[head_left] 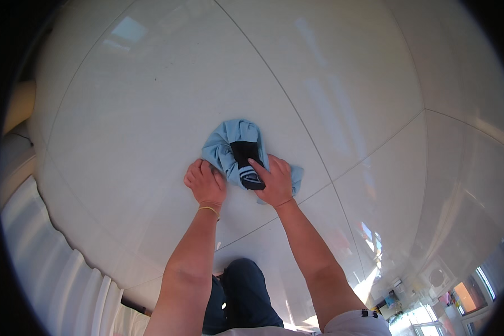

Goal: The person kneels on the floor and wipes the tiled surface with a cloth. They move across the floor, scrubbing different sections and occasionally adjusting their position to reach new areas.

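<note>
A light blue cloth (229, 140) lies bunched on the glossy white tiled floor (151, 101), with a dark sock-like piece with pale stripes (247, 162) on top of it. My left hand (205, 182) grips the cloth's lower left edge, fingers curled into the fabric. A thin gold bangle (209, 209) circles that wrist. My right hand (274, 180) presses on the cloth's right side, its thumb and fingers touching the dark piece. Part of the cloth is hidden under both hands.
White ribbed furniture or bedding (56, 269) curves along the left edge. My dark-trousered knee (241, 291) shows between my forearms. Grey grout lines (319, 151) cross the floor. Bright window reflections and small objects sit at the lower right (431, 285).
</note>
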A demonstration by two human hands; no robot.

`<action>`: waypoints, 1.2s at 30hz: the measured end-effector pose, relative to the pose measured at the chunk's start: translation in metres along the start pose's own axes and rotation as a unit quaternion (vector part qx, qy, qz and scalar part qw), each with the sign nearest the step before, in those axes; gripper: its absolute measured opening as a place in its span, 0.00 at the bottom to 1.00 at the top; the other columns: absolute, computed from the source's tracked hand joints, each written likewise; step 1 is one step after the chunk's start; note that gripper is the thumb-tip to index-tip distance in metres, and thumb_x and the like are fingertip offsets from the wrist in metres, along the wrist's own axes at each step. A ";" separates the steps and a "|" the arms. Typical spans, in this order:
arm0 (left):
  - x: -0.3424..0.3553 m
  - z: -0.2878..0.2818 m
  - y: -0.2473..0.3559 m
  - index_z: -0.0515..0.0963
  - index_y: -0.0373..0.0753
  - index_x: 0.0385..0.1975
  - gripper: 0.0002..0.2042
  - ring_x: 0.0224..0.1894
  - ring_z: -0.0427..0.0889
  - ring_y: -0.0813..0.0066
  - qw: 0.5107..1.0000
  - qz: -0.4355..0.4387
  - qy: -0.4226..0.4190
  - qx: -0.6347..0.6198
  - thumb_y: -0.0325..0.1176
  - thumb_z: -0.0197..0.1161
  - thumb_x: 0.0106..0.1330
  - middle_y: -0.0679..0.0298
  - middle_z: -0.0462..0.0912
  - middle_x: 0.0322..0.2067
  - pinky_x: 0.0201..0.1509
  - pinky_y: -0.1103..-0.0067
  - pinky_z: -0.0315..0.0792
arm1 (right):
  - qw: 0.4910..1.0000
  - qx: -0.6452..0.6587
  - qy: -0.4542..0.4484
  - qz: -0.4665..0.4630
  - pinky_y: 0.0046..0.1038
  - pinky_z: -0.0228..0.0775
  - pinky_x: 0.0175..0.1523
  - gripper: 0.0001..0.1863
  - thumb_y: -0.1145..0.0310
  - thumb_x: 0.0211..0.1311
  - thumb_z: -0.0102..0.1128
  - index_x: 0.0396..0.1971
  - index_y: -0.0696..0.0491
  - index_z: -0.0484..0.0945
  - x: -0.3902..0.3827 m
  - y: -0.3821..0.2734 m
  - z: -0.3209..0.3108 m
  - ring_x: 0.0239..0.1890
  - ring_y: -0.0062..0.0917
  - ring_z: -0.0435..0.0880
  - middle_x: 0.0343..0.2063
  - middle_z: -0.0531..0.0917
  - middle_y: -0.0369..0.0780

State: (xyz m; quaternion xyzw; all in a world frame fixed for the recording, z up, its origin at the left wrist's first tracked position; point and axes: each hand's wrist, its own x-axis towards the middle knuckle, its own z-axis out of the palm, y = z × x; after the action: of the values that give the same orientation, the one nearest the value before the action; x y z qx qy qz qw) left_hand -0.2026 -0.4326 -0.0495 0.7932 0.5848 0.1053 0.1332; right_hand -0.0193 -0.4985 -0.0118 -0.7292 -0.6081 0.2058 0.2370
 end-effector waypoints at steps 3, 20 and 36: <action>0.004 -0.001 -0.003 0.70 0.39 0.43 0.16 0.55 0.66 0.57 1.000 -0.001 -0.005 0.006 0.32 0.56 0.54 0.59 0.69 0.49 0.59 0.61 0.53 | 0.993 -0.031 0.114 -0.010 0.40 0.60 0.54 0.32 0.58 0.41 0.66 0.53 0.44 0.74 -0.006 0.005 0.008 0.52 0.36 0.74 0.53 0.74 0.42; -0.003 0.001 -0.007 0.69 0.37 0.42 0.18 0.53 0.64 0.51 0.997 0.002 -0.071 0.021 0.37 0.57 0.51 0.56 0.68 0.48 0.55 0.57 0.54 | 0.993 -0.030 0.108 0.039 0.41 0.62 0.55 0.27 0.57 0.44 0.63 0.48 0.48 0.74 -0.001 0.010 0.012 0.50 0.37 0.77 0.50 0.78 0.42; -0.015 0.031 -0.049 0.63 0.30 0.51 0.28 0.55 0.61 0.43 0.978 0.078 -0.106 0.160 0.49 0.50 0.60 0.45 0.64 0.52 0.57 0.52 0.52 | 0.991 -0.020 0.041 0.124 0.39 0.60 0.59 0.39 0.62 0.23 0.73 0.49 0.42 0.77 -0.007 0.011 0.013 0.56 0.31 0.73 0.52 0.76 0.35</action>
State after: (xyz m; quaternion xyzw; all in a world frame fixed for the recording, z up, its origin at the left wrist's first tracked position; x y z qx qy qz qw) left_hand -0.2415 -0.4357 -0.0953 0.8542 0.5128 -0.0644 0.0574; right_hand -0.0197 -0.5057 -0.0285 -0.8111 -0.5070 0.1915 0.2201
